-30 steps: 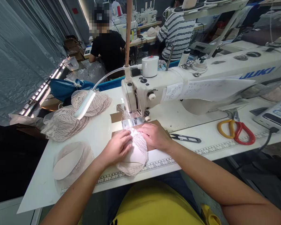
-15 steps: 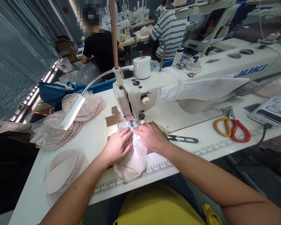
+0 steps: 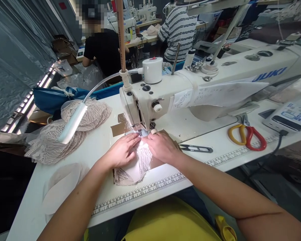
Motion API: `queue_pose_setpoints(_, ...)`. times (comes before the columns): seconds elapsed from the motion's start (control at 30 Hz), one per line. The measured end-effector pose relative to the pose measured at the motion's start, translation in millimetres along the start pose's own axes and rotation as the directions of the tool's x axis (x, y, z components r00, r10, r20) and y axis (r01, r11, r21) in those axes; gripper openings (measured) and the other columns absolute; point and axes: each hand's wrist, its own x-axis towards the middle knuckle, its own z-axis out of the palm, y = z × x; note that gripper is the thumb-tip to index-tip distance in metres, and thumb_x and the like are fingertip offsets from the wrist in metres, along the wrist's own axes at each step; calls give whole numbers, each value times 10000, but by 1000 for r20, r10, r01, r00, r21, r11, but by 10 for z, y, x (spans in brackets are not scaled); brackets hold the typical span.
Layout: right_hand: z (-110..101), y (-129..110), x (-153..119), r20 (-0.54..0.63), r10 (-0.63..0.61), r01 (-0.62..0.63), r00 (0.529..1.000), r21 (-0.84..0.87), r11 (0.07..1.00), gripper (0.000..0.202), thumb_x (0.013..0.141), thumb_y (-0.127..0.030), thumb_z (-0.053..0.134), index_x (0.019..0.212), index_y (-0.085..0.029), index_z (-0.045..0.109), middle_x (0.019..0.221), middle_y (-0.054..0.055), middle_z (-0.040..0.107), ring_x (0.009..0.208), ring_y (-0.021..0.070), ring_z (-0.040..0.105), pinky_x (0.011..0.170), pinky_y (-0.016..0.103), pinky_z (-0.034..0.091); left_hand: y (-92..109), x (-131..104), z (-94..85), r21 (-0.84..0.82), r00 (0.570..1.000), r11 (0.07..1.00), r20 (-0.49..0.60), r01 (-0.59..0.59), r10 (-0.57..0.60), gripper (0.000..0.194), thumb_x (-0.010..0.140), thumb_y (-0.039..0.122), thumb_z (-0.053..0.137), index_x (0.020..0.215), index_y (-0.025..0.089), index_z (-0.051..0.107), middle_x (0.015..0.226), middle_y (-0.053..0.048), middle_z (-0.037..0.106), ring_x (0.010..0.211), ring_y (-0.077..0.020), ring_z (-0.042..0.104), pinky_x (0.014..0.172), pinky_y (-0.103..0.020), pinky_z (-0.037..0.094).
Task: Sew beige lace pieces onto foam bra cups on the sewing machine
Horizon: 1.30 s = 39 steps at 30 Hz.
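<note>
A pale pink lace piece [image 3: 144,157] with a smooth light panel lies on the sewing machine [image 3: 175,82] bed, its far end at the presser foot [image 3: 139,132]. My left hand [image 3: 120,151] rests flat on its left side, fingers stretched toward the foot. On the other side, my right hand [image 3: 162,146] grips the lace edge close to the foot, its fingers bent and partly hidden. Between the hands the lace runs back toward the table's front edge. Exactly where the needle meets the fabric cannot be made out.
Stacked lace pieces [image 3: 55,142] lie at left under a lamp [image 3: 72,124], with smooth oval pieces [image 3: 59,194] nearer me. Thread snips [image 3: 197,148] and red-and-yellow-handled scissors [image 3: 248,136] lie at right. Two people [image 3: 101,50] sit beyond the machine.
The lace piece has moved away from me toward the presser foot, its near end now farther from the table edge. Both hands stay beside the foot. The view has shifted slightly.
</note>
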Motion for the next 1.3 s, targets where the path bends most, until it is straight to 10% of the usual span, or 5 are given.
queue_pose_setpoints(0.53,-101,105,-102,-26,68,-56,997,318,946,263,874,-122,472,913,-198,720,926,37,675,802,150,580,698,252,398,477,-162,197,-41,943,984,-281,173,-178,197,901,185,460,760,163,596,796,-68,612,757,-203,543,698,-360,447)
queue_pose_setpoints(0.73,-342,6,-304,106,-71,28,992,359,933,270,902,-164,475,1057,-192,695,910,54,670,833,172,565,679,263,382,424,-224,192,-196,933,973,-311,122,-179,144,896,183,474,785,173,566,786,-49,601,764,-188,539,708,-338,439)
queue_pose_setpoints(0.93,-137,-238,-549,82,-117,105,990,139,985,293,842,-78,471,1029,-186,668,838,52,581,746,176,434,649,292,290,401,-232,180,-276,929,956,-320,98,-188,82,878,175,490,861,175,570,869,-58,629,823,-198,564,749,-353,465)
queue_pose_setpoints(1.3,-41,-308,-614,15,-123,118,992,192,974,314,834,-73,465,1066,-173,649,852,55,568,790,182,417,687,302,298,444,-243,242,67,963,998,-266,-15,32,285,931,266,459,1128,196,654,1104,-97,626,903,-233,530,838,-420,426)
